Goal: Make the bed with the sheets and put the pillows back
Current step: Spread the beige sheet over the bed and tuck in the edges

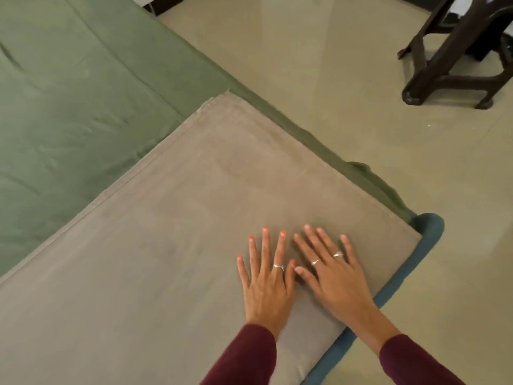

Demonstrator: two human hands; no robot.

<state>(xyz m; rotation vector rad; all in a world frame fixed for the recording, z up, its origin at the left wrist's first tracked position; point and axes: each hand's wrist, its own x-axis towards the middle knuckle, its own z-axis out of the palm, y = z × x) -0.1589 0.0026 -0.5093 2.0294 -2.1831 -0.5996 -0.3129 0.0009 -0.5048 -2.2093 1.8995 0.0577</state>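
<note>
Head view: folded grey-brown sheet point(194, 218) lies flat on the green-sheeted bed point(69, 93), at the bed corner by the blue mattress edge point(402, 273). Left hand point(268, 284) and right hand point(333, 276) lie side by side, palms down, fingers straight and spread, pressing the sheet beneath them, grasping nothing. Dark wooden furniture point(458, 51) stands on the floor

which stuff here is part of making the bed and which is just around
Job: green sheet on the bed; folded grey sheet; left hand and right hand flat on it.
Around: dark wooden furniture; tiled floor; blue edge.
</note>
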